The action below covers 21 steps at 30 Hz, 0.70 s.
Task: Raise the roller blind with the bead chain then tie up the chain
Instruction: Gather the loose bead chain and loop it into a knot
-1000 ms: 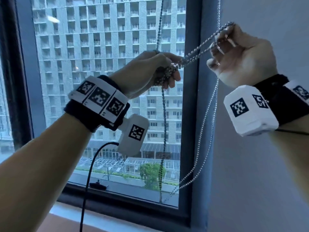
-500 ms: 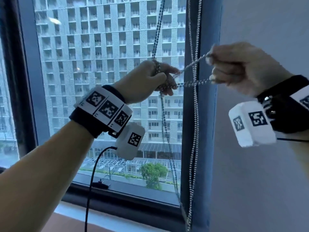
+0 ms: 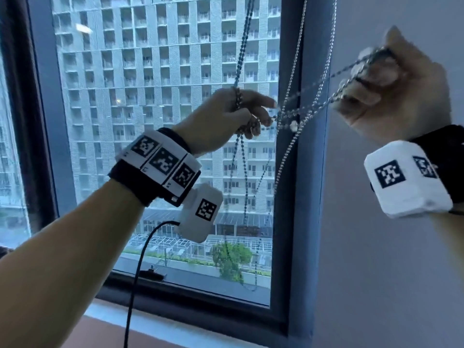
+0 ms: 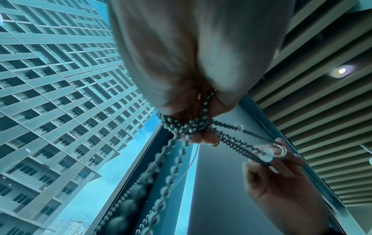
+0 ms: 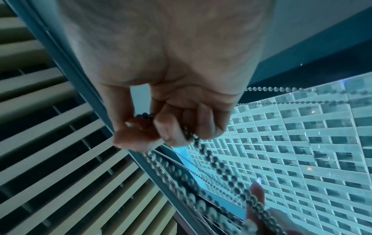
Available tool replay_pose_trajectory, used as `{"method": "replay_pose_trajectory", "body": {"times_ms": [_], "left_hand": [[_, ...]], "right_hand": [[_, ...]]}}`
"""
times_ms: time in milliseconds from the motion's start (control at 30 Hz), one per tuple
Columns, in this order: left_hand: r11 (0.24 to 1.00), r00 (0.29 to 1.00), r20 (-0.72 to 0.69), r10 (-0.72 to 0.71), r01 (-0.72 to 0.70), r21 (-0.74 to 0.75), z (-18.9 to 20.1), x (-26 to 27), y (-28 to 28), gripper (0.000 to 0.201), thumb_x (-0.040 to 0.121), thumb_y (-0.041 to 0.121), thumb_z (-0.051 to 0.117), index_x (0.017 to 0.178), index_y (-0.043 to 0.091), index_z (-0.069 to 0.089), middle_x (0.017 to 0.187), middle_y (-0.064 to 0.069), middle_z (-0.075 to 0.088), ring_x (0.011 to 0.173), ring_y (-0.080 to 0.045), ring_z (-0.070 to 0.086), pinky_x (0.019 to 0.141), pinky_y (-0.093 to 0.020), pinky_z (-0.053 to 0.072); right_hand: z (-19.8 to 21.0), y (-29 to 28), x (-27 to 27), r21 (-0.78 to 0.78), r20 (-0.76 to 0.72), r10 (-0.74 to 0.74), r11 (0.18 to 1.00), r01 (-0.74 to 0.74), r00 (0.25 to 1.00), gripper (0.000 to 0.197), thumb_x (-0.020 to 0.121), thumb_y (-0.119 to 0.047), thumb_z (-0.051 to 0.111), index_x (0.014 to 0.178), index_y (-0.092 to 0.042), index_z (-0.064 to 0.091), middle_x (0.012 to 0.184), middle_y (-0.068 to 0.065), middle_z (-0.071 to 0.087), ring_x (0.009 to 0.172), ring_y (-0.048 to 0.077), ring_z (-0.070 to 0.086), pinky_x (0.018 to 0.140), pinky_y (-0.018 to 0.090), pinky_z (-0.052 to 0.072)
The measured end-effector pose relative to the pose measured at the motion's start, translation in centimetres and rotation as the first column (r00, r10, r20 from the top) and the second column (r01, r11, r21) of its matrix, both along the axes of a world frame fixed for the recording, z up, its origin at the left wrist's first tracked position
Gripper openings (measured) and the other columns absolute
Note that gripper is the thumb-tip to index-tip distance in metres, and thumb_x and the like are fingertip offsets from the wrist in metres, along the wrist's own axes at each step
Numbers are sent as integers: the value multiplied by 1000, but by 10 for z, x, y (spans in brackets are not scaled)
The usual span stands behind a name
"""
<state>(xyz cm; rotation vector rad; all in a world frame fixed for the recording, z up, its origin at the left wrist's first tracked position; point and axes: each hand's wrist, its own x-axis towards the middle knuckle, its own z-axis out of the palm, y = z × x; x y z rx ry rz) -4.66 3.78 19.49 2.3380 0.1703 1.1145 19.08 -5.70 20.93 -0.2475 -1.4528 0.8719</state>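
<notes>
A silver bead chain (image 3: 295,136) hangs in loops before the window's right frame. My left hand (image 3: 241,116) grips a bunch of its strands in front of the glass, and turns of chain (image 4: 187,127) wrap round its fingers. My right hand (image 3: 371,79) is raised to the right, by the wall, and pinches a doubled length of chain (image 5: 201,152) that runs taut down-left to the left hand. A small clear connector (image 3: 293,126) sits on the chain between the hands. The blind itself is out of view above.
The dark window frame (image 3: 286,197) stands just behind the chain, with a plain grey wall (image 3: 376,272) to its right. A sill (image 3: 150,327) runs below. A black cable (image 3: 140,267) hangs from my left wrist. Slatted ceiling (image 4: 322,111) shows overhead.
My right hand has moved up and to the right, drawing the doubled chain taut away from the left hand. The left hand has stayed in place on its bunch.
</notes>
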Motion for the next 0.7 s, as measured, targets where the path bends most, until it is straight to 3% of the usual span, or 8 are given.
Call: {"method": "replay_pose_trajectory", "body": {"times_ms": [67,167,267,366,433,466,600,700], "left_hand": [[1000,1000,9,-9,9,-9,0,-1,2,39,84,-8,36,117,-3,56,95,-10,64,83,-19,60,80,-31,52],[1000,1000,18,13,-13,8,0,-4,4,40,84,-9,36,117,-2,56,98,-12,66,90,-22,65,84,-32,54],[997,998,9,63,-63,42,1,-7,10,39,84,-7,38,117,-1,57,99,-12,68,93,-25,67,83,-33,53],[998,998,19,62,-62,3,1,-7,12,41,84,-11,35,117,-2,58,89,-7,66,79,-21,60,70,-29,48],[999,1000,26,-2,3,-43,1,-3,8,44,81,-12,32,116,-4,57,81,-6,58,71,-19,48,63,-28,39],[998,999,18,-30,31,-53,1,1,6,45,79,-12,31,114,-3,57,79,-6,54,69,-18,44,62,-27,36],[1000,1000,-28,-13,12,-18,1,23,-4,48,70,-5,32,108,0,59,75,-5,51,65,-14,44,59,-23,38],[1000,999,-30,15,-15,15,-1,28,-4,50,70,-7,31,110,0,59,77,-4,55,67,-6,54,65,-18,45]], "right_hand": [[2,-2,-2,18,-76,-24,1000,25,997,44,94,-28,45,50,-20,50,48,-7,48,51,13,37,61,28,26],[-3,-1,1,-24,-94,-72,997,70,993,29,76,-24,52,48,-20,47,47,-7,43,51,15,36,64,32,19],[-17,9,8,-45,-21,-252,967,251,967,22,66,-19,66,47,-19,56,48,-4,50,53,17,55,60,27,39],[-34,20,13,78,368,-576,802,592,730,27,73,-6,73,50,-16,68,66,-1,67,73,23,70,65,29,58],[-45,25,3,105,623,-531,785,611,575,25,79,-1,71,59,-15,66,78,9,67,80,29,72,71,28,61],[-49,27,-6,61,692,-452,814,578,563,14,79,0,70,71,-8,63,82,13,66,83,32,72,72,29,62],[-51,35,-46,-230,616,-130,913,336,777,43,83,-7,57,124,-3,46,101,21,68,93,38,70,89,47,57],[-48,37,-70,-258,488,-24,951,170,873,33,91,-13,50,123,-5,47,107,29,62,99,43,65,92,52,52]]}}
